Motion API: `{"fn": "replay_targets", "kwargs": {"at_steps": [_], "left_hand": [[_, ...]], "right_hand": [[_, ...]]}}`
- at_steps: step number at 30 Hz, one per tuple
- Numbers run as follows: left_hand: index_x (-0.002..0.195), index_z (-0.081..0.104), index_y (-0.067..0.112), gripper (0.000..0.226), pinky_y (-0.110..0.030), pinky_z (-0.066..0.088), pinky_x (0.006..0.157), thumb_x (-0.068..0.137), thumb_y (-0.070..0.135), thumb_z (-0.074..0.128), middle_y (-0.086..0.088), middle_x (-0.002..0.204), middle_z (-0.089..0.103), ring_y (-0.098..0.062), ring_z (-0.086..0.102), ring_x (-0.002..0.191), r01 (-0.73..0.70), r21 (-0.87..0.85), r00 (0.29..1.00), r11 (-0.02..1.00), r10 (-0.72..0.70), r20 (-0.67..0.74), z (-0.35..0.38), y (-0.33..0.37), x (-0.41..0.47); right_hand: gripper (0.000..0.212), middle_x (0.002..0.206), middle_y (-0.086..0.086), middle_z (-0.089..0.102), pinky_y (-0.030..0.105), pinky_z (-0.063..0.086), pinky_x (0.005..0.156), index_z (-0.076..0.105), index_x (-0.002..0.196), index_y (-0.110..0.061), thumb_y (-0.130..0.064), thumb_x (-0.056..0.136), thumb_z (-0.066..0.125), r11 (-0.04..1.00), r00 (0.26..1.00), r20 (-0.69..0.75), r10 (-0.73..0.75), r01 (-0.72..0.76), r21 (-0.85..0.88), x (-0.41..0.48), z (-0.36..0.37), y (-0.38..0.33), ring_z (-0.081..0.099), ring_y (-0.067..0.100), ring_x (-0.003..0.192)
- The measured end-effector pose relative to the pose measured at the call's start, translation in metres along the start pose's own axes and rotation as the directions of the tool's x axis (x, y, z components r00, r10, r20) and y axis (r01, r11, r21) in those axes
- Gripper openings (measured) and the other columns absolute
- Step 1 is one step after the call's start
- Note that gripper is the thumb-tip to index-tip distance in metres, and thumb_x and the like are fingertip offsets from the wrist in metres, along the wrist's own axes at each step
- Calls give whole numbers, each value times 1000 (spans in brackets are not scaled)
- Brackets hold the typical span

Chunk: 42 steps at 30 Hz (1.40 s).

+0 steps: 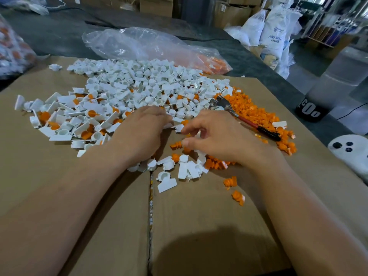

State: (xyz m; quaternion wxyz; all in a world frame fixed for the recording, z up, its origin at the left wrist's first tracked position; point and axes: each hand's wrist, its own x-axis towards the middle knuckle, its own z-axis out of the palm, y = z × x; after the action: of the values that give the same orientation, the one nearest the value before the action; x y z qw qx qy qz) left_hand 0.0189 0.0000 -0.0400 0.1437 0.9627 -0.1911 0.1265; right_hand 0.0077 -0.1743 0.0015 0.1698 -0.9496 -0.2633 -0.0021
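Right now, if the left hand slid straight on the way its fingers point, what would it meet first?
The white parts at the near edge of the heap, directly ahead; the left hand may be touching them, though depth is unclear. The hammer lies farther along, slightly right.

Red-handled hammer [247, 120] at right; clear plastic bag [139, 44] behind; white sacks [272, 30] far back.

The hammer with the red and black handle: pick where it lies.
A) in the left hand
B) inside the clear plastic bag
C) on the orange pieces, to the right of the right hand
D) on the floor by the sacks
C: the hammer lies untouched across the orange pieces, just beyond the right hand, whose fingers pinch a white piece.
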Motion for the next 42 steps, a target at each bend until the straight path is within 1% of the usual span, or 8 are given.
{"fn": "replay_targets", "kwargs": {"at_steps": [6, 9, 13, 17, 20, 24, 31, 42], "left_hand": [[110, 66, 17, 30, -32, 39, 70, 91, 5, 47, -9, 107, 55, -27, 50, 101, 80, 40, 996, 996, -79, -28, -6, -1, 1], [113, 66, 19, 29, -21, 34, 68, 91, 6, 52, -1, 100, 57, -17, 53, 89, 133, -163, 984, 978, -150, -97, -11, 0, 1], [110, 65, 30, 34, 1, 41, 62, 86, 6, 62, 17, 87, 60, 6, 57, 72, 229, -699, 941, 677, -339, -20, -25, 6, -1], [93, 65, 29, 34, -8, 50, 64, 84, -3, 60, 2, 90, 63, -2, 66, 70, 262, -864, 935, 430, -335, 117, -31, 15, -4], [96, 66, 21, 35, -12, 52, 64, 83, -10, 57, -5, 90, 60, -8, 69, 72, 281, -914, 935, 292, -297, 193, -31, 18, -5], [88, 67, 11, 27, -19, 55, 62, 79, -13, 57, -10, 85, 65, -14, 70, 70, 292, -943, 934, 162, -260, 244, -30, 20, -5], [80, 69, 11, 19, -17, 53, 56, 71, -5, 66, -6, 76, 71, -14, 70, 66, 245, -947, 940, 209, -292, 178, -32, 21, -8], [84, 69, 6, 36, -21, 57, 67, 56, -15, 61, -8, 77, 72, -16, 69, 73, 251, -968, 932, -11, -269, 245, -28, 25, -7]], "right_hand": [[29, 86, -14, 41, 10, 30, 62, 64, 110, -23, -32, 83, 65, 998, 992, 127, -24, 31, -52, 0, 3, 2, 39, 0, 72], [15, 77, -18, 42, 11, 33, 62, 63, 91, -25, -31, 78, 71, 1000, 995, 100, -13, 14, -12, 0, 2, 0, 42, 1, 73], [17, 73, -16, 46, 12, 32, 57, 57, 73, -27, -28, 76, 73, 999, 997, 77, -14, 12, 31, -1, 1, -3, 45, -1, 68], [14, 71, -15, 56, 12, 40, 60, 60, 72, -23, -26, 77, 73, 990, 1000, -19, 0, 2, 140, -2, -1, -4, 52, 1, 66], [11, 71, -10, 61, 25, 48, 65, 62, 75, -19, -24, 78, 72, 973, 993, -112, 29, -3, 230, -3, -3, -4, 57, 6, 68], [2, 72, -17, 56, 11, 44, 64, 66, 84, -13, -12, 83, 66, 947, 967, -252, 30, 53, 317, -4, -4, -4, 53, -4, 66], [24, 72, -12, 60, 16, 51, 66, 59, 74, -29, -7, 82, 67, 854, 920, -370, 129, 87, 513, -5, -6, -8, 59, 4, 66], [26, 70, -8, 63, 37, 55, 70, 57, 71, -30, -8, 81, 67, 857, 905, -392, 166, 64, 512, -3, -1, -13, 65, 16, 70]]}}
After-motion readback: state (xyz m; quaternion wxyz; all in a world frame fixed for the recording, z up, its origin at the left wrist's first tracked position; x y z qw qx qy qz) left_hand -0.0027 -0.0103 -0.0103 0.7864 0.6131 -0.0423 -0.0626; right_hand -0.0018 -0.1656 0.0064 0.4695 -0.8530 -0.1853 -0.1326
